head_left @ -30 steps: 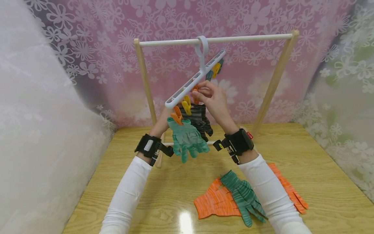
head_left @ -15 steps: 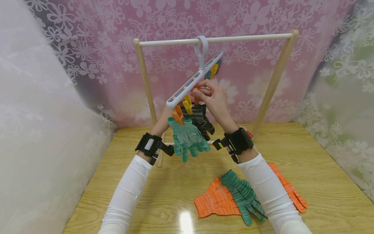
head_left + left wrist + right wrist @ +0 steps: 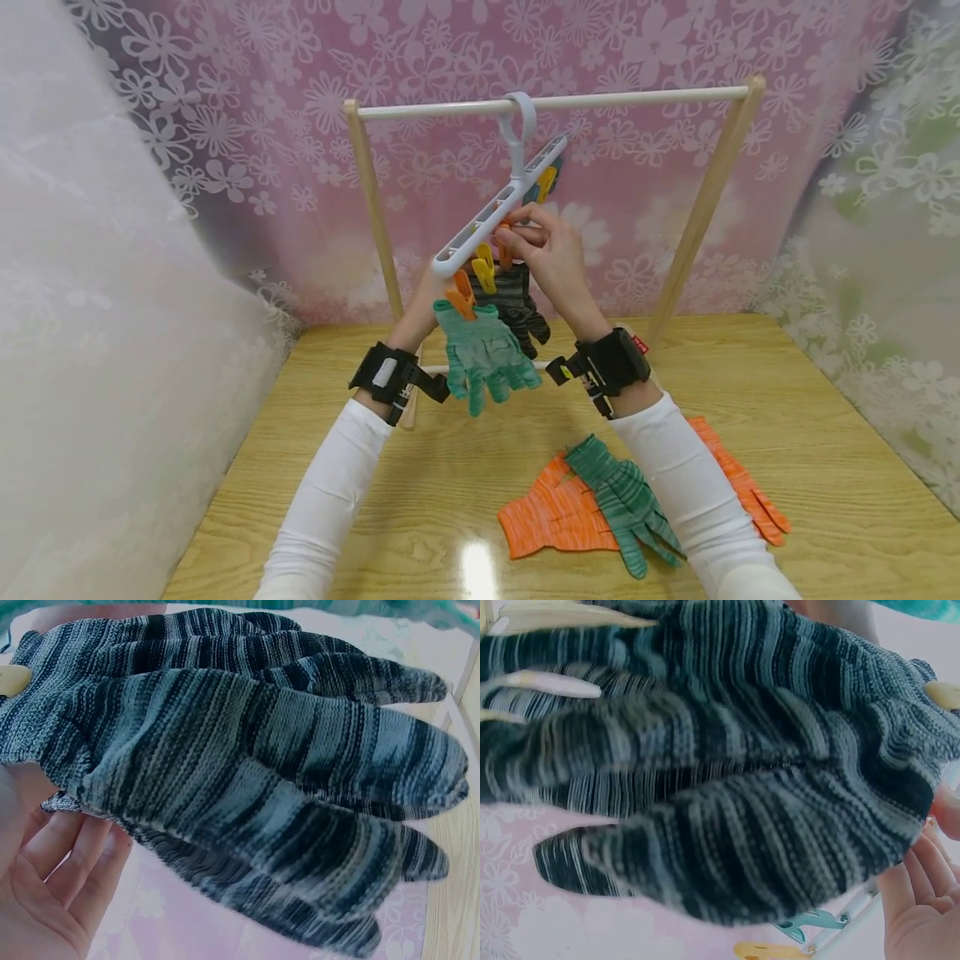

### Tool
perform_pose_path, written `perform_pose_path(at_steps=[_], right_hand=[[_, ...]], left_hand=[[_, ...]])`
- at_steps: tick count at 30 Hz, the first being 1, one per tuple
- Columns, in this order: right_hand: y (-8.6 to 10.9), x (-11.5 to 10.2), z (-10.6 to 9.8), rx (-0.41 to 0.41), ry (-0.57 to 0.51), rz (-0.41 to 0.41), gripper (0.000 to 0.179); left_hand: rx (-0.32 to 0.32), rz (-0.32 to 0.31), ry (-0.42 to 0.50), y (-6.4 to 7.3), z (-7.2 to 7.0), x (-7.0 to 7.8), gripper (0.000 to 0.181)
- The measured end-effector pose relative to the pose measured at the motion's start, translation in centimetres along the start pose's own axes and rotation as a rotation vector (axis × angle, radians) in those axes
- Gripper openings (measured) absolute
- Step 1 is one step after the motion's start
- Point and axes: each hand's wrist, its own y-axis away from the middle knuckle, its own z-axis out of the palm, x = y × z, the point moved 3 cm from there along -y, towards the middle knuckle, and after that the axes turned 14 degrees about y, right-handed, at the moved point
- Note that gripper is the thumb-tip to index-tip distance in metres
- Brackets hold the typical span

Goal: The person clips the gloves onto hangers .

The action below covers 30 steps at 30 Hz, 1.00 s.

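Black striped glove [image 3: 517, 304] under hanger [image 3: 517, 177], just below both hands, long axis near vertical, fingers down. Right hand [image 3: 555, 258] pinches orange clip [image 3: 506, 254] above cuff [image 3: 49, 705]. Left hand [image 3: 56, 889] at cuff, seemingly nearer; grip unclear. Green glove [image 3: 487, 354] in front.

- We count two hands: left hand [image 3: 49, 889], right hand [image 3: 553, 254].
- One hanger [image 3: 489, 221], at 12 o'clock in the head view.
- Two orange clips [image 3: 460, 298], two yellow clips [image 3: 484, 268], at least two blue-green clips [image 3: 530, 195].
- Black striped gloves [image 3: 180, 735] overlap; we cannot tell how many.
- One light green glove [image 3: 486, 354] shows, near the centre.
- Two orange gloves [image 3: 551, 521], at 5 and 4 o'clock.
- At least one dark green glove [image 3: 622, 496], at 5 o'clock.
- Two wrist straps [image 3: 613, 362], at 8 and 4.
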Motion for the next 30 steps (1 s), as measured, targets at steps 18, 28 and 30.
perform_pose_path(at_steps=[18,28,30], right_hand=[[0.2,-0.29,0.06,0.013,-0.017,-0.012,0.023],[0.02,-0.27,0.0,0.02,-0.022,-0.02,0.022],[0.01,-0.27,0.0,0.022,-0.009,-0.023,0.023]], left_hand=[[0.058,0.044,-0.089,-0.23,-0.11,-0.06,0.008],[0.106,0.072,-0.097,-0.28,-0.11,-0.5,0.02],[0.119,0.089,-0.098,-0.33,-0.13,-0.53,0.025]])
